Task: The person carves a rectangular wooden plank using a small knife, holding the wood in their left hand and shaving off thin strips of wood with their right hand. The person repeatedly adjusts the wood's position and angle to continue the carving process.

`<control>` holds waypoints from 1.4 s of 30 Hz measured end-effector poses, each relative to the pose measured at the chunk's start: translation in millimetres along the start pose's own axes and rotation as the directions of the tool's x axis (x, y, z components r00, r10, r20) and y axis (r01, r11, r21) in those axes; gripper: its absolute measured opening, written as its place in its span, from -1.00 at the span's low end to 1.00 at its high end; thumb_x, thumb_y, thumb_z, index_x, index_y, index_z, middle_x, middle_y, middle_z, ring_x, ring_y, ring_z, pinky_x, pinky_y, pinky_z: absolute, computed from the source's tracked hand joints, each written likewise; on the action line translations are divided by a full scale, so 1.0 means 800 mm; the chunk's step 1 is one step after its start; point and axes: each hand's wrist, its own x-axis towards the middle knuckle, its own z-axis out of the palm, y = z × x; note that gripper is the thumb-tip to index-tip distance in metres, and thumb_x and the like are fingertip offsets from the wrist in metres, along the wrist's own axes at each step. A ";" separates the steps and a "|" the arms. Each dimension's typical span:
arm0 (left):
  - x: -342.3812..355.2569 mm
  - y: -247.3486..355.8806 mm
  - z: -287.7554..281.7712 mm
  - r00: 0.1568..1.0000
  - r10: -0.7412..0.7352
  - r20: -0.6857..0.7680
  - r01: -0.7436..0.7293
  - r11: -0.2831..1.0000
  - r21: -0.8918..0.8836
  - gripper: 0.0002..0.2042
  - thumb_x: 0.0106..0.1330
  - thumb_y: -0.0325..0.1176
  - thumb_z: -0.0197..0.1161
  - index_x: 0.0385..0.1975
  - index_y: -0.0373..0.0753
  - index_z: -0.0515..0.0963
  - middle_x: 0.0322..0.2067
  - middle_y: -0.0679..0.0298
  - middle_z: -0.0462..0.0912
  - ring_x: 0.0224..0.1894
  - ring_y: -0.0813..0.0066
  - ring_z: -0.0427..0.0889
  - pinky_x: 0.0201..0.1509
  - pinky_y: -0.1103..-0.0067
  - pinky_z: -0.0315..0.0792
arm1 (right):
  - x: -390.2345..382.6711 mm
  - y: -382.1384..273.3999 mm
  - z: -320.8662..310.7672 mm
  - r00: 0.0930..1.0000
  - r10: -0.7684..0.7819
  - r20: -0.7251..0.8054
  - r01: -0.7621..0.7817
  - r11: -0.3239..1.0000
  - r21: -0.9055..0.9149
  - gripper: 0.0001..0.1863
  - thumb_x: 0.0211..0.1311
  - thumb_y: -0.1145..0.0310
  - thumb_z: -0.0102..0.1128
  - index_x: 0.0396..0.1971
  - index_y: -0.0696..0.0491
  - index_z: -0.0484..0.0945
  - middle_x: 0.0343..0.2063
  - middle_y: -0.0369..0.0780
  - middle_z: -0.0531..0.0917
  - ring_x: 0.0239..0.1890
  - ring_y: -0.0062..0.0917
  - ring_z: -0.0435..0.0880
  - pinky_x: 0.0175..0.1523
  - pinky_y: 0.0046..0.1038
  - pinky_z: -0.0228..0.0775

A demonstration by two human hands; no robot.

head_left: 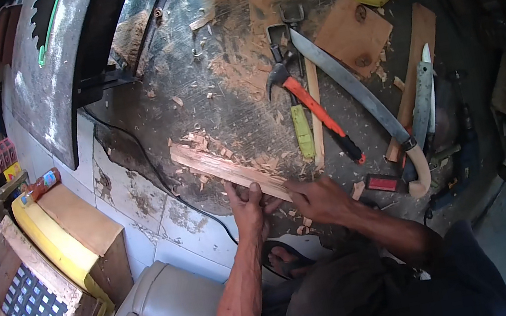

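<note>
A pale strip of wood [228, 170] with a rough, splintered face lies slantwise before me, curled shavings along its far side. My left hand [247, 208] grips its near edge, the thumb up against the wood and the other fingers partly hidden. Around the strip's right end my right hand [323, 201] is closed, with its fingertips partly out of sight. Beyond my right hand rest a claw hammer [319, 112] with an orange and black handle and a long curved machete [353, 72] with a wooden grip.
A tool with a yellow-green handle [303, 132] lies left of the hammer. Farther right are a knife [422, 101], a wooden board [407, 90] and a small red-and-black block [381, 184]. A black cable [158, 175] crosses the left side. A grey padded seat [164, 309] stands at lower left.
</note>
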 end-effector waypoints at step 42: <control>-0.005 -0.005 -0.008 0.998 0.058 -0.022 -0.056 0.995 0.087 -0.44 0.49 -0.34 0.22 0.36 -0.03 0.07 0.07 0.08 0.55 -0.04 0.19 0.71 -0.19 0.28 0.78 | 0.020 -0.003 0.006 0.999 -0.028 0.020 0.026 0.997 0.079 -0.59 0.34 0.33 0.16 0.16 0.05 0.62 -0.60 0.10 0.61 -0.56 -0.09 0.72 -0.42 -0.14 0.53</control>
